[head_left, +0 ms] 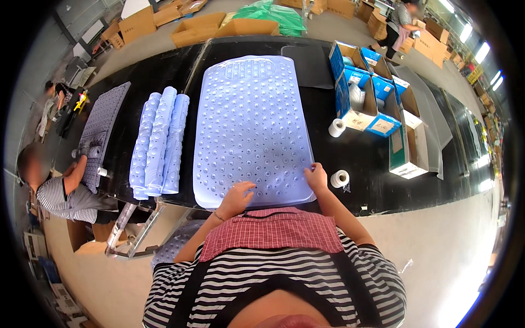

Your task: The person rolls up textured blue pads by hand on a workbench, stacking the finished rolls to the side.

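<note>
- Right hand at blue mat edge, can't tell if pinching: weak hold could slip.
- Left hand, fingers loosely parted: uneven pull might skew mat.

Thin band just behind left hand. Farther back: black-white striped shirt, short sleeves, red checked apron, black straps.

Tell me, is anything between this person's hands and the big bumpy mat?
Nothing visible is: the right hand touches the mat at its near right corner, and the left hand is at its near edge. Blue rolls lie left of the mat, white rolls right of it.
</note>
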`<control>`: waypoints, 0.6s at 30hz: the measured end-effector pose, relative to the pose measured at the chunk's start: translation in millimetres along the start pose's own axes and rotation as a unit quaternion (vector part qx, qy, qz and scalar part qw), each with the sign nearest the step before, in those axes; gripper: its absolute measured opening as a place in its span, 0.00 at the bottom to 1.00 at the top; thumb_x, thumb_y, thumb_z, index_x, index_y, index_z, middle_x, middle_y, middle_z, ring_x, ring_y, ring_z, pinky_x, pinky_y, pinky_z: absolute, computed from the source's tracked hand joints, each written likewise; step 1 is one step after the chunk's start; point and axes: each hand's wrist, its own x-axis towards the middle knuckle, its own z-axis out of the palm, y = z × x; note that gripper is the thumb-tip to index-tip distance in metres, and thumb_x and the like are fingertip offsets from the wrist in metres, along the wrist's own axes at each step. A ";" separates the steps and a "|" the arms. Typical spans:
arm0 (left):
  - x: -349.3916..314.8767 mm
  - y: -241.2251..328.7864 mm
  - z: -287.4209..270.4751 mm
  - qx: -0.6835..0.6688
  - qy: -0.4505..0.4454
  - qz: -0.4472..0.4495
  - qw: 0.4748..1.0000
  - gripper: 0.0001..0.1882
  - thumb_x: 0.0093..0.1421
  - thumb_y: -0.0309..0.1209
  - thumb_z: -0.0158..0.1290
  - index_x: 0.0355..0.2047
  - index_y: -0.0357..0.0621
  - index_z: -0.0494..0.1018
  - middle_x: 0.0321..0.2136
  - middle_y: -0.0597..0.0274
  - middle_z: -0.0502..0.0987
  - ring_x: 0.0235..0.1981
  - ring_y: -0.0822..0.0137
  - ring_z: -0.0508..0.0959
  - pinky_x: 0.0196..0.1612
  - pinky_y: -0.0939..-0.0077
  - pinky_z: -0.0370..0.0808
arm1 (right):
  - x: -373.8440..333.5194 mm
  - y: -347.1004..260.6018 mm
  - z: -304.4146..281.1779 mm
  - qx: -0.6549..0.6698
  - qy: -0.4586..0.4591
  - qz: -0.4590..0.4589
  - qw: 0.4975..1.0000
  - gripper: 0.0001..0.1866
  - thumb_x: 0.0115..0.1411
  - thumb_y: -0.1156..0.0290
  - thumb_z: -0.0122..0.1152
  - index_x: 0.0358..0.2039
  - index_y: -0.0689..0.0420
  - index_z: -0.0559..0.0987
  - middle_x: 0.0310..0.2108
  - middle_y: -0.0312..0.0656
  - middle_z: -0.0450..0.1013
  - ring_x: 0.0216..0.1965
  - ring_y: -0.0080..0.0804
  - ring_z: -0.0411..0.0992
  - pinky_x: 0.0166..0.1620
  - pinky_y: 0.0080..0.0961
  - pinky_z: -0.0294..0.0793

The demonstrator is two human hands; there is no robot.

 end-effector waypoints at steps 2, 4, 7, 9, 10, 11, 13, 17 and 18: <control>5.5 23.3 3.9 -0.081 -0.094 -0.074 0.990 0.20 0.68 0.39 0.52 0.52 0.38 0.78 0.49 0.45 0.81 0.52 0.51 0.79 0.58 0.63 0.73 | 9.0 9.9 -7.1 0.182 -0.105 0.106 0.972 0.25 0.61 0.63 0.65 0.52 0.69 0.76 0.47 0.54 0.79 0.47 0.49 0.79 0.52 0.41 0.79; 16.4 39.3 12.6 -0.171 -0.205 -0.131 0.955 0.27 0.71 0.49 0.48 0.54 0.37 0.78 0.49 0.46 0.81 0.51 0.55 0.80 0.57 0.65 0.74 | 34.1 38.3 -0.9 0.432 -0.253 0.215 0.839 0.21 0.64 0.65 0.64 0.50 0.69 0.78 0.43 0.51 0.81 0.41 0.43 0.81 0.45 0.38 0.82; 1.5 42.6 18.8 -0.322 -0.301 -0.220 0.870 0.45 0.69 0.67 0.35 0.62 0.36 0.71 0.53 0.46 0.79 0.54 0.56 0.78 0.60 0.65 0.72 | 8.3 -72.6 -30.9 0.497 -0.267 0.117 0.818 0.17 0.65 0.66 0.64 0.46 0.68 0.79 0.39 0.47 0.80 0.36 0.38 0.80 0.40 0.35 0.81; -0.9 53.1 19.4 -0.531 -0.227 -0.234 0.782 0.44 0.71 0.65 0.36 0.66 0.35 0.66 0.56 0.47 0.77 0.57 0.56 0.76 0.61 0.62 0.70 | -0.9 -108.6 -37.7 0.498 -0.266 -0.010 0.826 0.18 0.64 0.64 0.65 0.44 0.68 0.80 0.37 0.46 0.80 0.34 0.37 0.80 0.39 0.33 0.79; -1.9 58.1 18.0 -0.624 -0.185 -0.233 0.723 0.44 0.71 0.64 0.36 0.67 0.35 0.63 0.57 0.47 0.76 0.58 0.56 0.75 0.62 0.60 0.69 | -4.9 -123.8 -39.0 0.475 -0.266 -0.104 0.832 0.18 0.64 0.63 0.65 0.44 0.68 0.81 0.38 0.46 0.80 0.34 0.37 0.79 0.38 0.32 0.79; -1.4 65.5 13.4 -0.667 -0.113 -0.197 0.709 0.42 0.72 0.62 0.37 0.68 0.35 0.62 0.58 0.47 0.75 0.59 0.55 0.74 0.63 0.58 0.68 | -10.2 -138.4 -39.7 0.449 -0.262 -0.195 0.832 0.18 0.64 0.63 0.65 0.43 0.68 0.81 0.38 0.46 0.80 0.33 0.36 0.79 0.38 0.31 0.78; -4.2 85.5 -3.0 -0.736 0.036 -0.116 0.666 0.39 0.73 0.58 0.40 0.68 0.35 0.59 0.59 0.48 0.74 0.61 0.55 0.72 0.64 0.55 0.66 | -60.8 -187.8 -67.2 0.368 -0.275 -0.130 0.879 0.19 0.65 0.61 0.64 0.44 0.67 0.81 0.37 0.45 0.81 0.33 0.33 0.79 0.37 0.30 0.77; -55.8 100.1 -56.2 -0.622 0.349 -0.106 0.693 0.17 0.65 0.34 0.54 0.49 0.35 0.75 0.46 0.51 0.80 0.50 0.55 0.79 0.59 0.56 0.73 | -106.6 -206.6 -109.7 0.205 -0.468 -0.319 0.798 0.19 0.68 0.60 0.61 0.49 0.64 0.81 0.35 0.44 0.83 0.33 0.29 0.80 0.37 0.26 0.78; -76.9 123.4 -76.3 -0.546 0.442 -0.093 0.706 0.18 0.60 0.34 0.58 0.47 0.35 0.76 0.44 0.52 0.80 0.47 0.57 0.80 0.57 0.58 0.75 | -114.9 -214.1 -123.5 0.193 -0.565 -0.386 0.703 0.19 0.69 0.61 0.59 0.51 0.64 0.81 0.35 0.44 0.83 0.33 0.28 0.81 0.38 0.25 0.79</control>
